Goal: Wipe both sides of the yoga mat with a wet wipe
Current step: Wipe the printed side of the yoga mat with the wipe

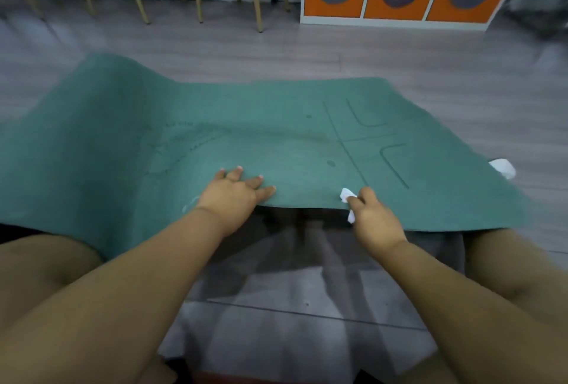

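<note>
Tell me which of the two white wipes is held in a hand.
The crumpled white wipe at the green yoga mat's near edge, pinched by the right hand. The other white wipe lies untouched beside the mat's right edge.

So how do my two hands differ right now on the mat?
The left hand lies flat with fingers spread, holding nothing; the right hand is curled round a white wet wipe. The left rests further onto the yoga mat; the right sits at its near edge. Both touch the mat.
</note>
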